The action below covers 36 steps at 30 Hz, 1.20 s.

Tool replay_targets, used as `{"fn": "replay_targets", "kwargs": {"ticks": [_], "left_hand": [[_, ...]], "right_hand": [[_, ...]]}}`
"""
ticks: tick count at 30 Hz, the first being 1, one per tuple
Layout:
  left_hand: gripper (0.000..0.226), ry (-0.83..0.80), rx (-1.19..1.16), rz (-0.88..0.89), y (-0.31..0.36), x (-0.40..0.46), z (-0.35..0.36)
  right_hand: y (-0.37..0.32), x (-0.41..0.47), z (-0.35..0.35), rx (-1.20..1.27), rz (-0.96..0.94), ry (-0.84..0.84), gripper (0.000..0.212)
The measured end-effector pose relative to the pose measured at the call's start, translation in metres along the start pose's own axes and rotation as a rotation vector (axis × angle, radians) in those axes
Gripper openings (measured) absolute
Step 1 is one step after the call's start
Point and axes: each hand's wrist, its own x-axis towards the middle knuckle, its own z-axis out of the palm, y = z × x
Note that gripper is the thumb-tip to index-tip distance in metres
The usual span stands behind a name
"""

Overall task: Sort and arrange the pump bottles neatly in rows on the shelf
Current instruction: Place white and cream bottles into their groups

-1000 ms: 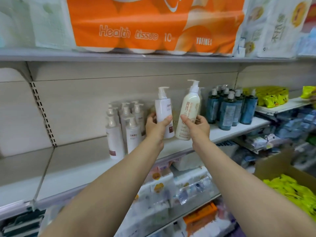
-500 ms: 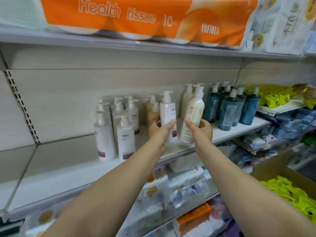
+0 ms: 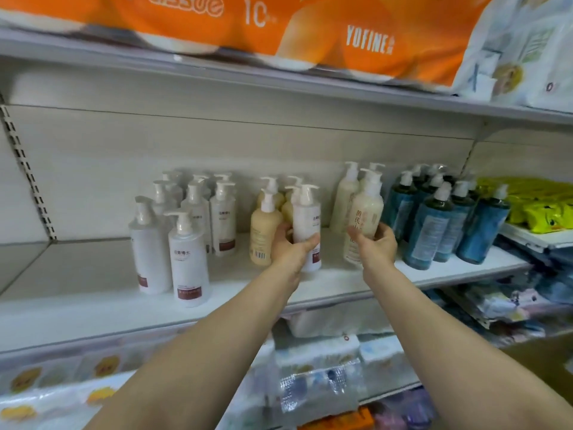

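My left hand (image 3: 293, 248) grips a white pump bottle (image 3: 307, 218) with a dark red label, held upright over the white shelf (image 3: 93, 308). My right hand (image 3: 376, 245) grips a cream pump bottle (image 3: 366, 212) with red characters, tilted slightly. To the left stands a group of several white pump bottles (image 3: 187, 256). Beige pump bottles (image 3: 263, 234) stand just behind my left hand. More cream bottles (image 3: 345, 197) stand behind the one in my right hand. Blue pump bottles (image 3: 429, 228) are grouped to the right.
An orange tissue pack (image 3: 279, 23) lies on the upper shelf, beside a white printed pack (image 3: 521, 48). Yellow packets (image 3: 533, 203) fill the shelf at far right. Wrapped tissue packs (image 3: 310, 377) sit on the lower shelves. Bare shelf surface stretches left of the white bottles.
Both hands have carried their bottles lower and nearer the shelf surface. The view has shifted, so the bottle groups sit more to the right and appear closer.
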Motion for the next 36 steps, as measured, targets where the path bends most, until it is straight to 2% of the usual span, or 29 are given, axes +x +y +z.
{"fn": "replay_targets", "kwargs": {"ticks": [7, 17, 25, 29, 36], "left_hand": [[0.048, 0.104, 0.032, 0.022, -0.008, 0.013, 0.017], [0.051, 0.172, 0.103, 0.02, -0.022, 0.021, 0.027], [0.048, 0.19, 0.171, 0.019, -0.026, 0.018, 0.033], [0.047, 0.2, 0.223, 0.012, -0.026, 0.017, 0.037], [0.049, 0.199, 0.219, -0.011, -0.023, 0.007, 0.038]], "right_hand": [[0.005, 0.04, 0.002, -0.009, 0.011, -0.062, 0.064], [0.022, 0.077, 0.003, -0.045, 0.042, -0.183, 0.056], [0.029, 0.084, 0.006, -0.118, 0.038, -0.162, 0.059], [0.033, 0.08, 0.006, -0.056, 0.068, -0.151, 0.061], [0.033, 0.062, -0.001, -0.045, 0.13, -0.028, 0.073]]}}
